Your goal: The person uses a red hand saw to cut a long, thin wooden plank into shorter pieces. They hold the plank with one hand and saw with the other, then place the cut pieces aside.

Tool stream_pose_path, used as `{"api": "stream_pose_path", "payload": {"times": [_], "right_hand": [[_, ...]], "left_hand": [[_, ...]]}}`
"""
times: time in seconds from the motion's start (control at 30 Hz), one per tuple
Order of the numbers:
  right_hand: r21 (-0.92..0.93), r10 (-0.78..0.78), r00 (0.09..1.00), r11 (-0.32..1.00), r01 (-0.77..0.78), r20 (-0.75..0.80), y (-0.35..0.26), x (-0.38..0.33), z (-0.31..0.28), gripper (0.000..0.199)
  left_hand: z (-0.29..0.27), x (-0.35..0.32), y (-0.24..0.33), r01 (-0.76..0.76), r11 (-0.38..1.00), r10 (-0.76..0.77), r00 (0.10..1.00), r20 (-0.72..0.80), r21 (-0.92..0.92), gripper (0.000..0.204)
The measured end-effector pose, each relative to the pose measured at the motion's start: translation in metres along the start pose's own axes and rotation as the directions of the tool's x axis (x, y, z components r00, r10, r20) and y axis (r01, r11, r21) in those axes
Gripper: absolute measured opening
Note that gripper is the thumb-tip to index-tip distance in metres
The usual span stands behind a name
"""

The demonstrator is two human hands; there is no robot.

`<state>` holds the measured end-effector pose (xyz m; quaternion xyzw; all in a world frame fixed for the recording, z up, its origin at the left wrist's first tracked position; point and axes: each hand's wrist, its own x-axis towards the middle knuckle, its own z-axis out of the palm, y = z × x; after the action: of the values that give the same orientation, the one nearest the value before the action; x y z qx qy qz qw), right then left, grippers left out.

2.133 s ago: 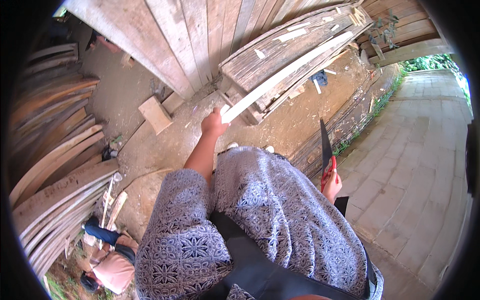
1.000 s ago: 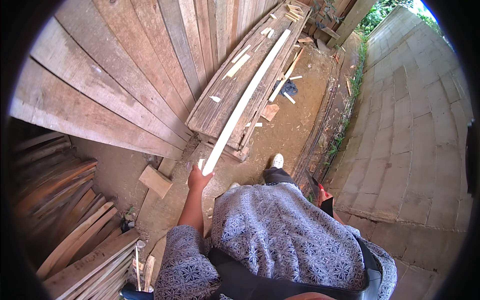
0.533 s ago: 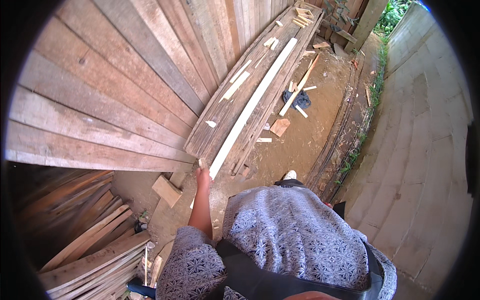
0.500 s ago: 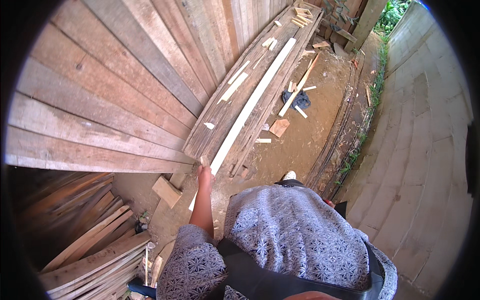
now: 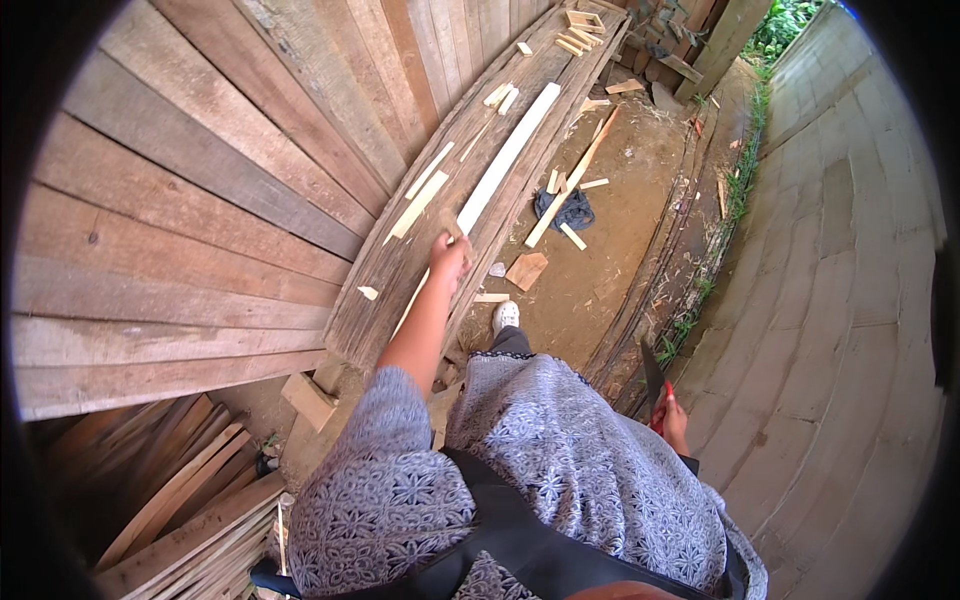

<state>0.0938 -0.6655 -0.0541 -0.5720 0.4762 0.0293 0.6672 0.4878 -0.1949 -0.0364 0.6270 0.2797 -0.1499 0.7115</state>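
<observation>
A long pale wooden strip (image 5: 508, 160) lies lengthwise on a weathered plank bench (image 5: 350, 330). Over the strip's middle is my left hand (image 5: 450, 258), its fingers closed round a small brown piece of wood (image 5: 451, 222) that is blurred. I cannot tell whether this piece touches the strip. Out to the right, my right hand (image 5: 674, 420) grips the red handle of a handsaw (image 5: 653, 374). The dark blade points forward, away from the bench; its teeth are too small to make out.
Offcuts (image 5: 418, 205) and a small wooden frame (image 5: 585, 21) lie on the bench. A board wall (image 5: 200, 200) borders it on the left. On the dirt floor are a long stick (image 5: 572, 180), a black plastic bag (image 5: 570, 210) and a wood scrap (image 5: 526, 270). Stacked boards (image 5: 190, 530) stand lower left.
My left hand has moved forward along the strip with the small piece of wood. My right hand and the handsaw have come into fuller view. A shoe has stepped forward beside the bench.
</observation>
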Motion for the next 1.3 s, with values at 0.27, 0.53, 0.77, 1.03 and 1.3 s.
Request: {"api": "stream_pose_path", "payload": {"times": [0.27, 0.53, 0.77, 1.03, 1.3], "right_hand": [[-0.269, 0.054, 0.96, 0.954, -0.131, -0.276, 0.074, -0.045, -0.028, 0.042], [-0.218, 0.23, 0.918, 0.926, -0.309, -0.323, 0.03, -0.079, 0.037, 0.042], [-0.243, 0.18, 0.96, 0.942, -0.23, -0.213, -0.034, -0.042, 0.078, 0.041], [-0.168, 0.148, 0.988, 0.976, -0.14, 0.037, -0.061, 0.027, 0.069, 0.039], [-0.488, 0.081, 0.934, 0.867, 0.106, 0.348, -0.047, 0.134, 0.049, 0.039]], "left_hand": [[0.097, 0.182, 0.071, -0.154, 0.885, 0.172, 0.985, 0.0, 0.44, 0.046], [0.162, 0.31, 0.166, -0.473, 0.617, 0.47, 0.862, 0.188, 0.629, 0.053], [0.148, 0.284, 0.143, -0.567, 0.587, 0.33, 0.82, 0.468, 0.578, 0.039], [0.018, 0.043, -0.045, -0.141, 0.677, -0.23, 0.892, 0.389, 0.722, 0.03], [-0.116, -0.133, -0.162, -0.144, 0.854, 0.089, 0.987, 0.133, 0.5, 0.03]]}}
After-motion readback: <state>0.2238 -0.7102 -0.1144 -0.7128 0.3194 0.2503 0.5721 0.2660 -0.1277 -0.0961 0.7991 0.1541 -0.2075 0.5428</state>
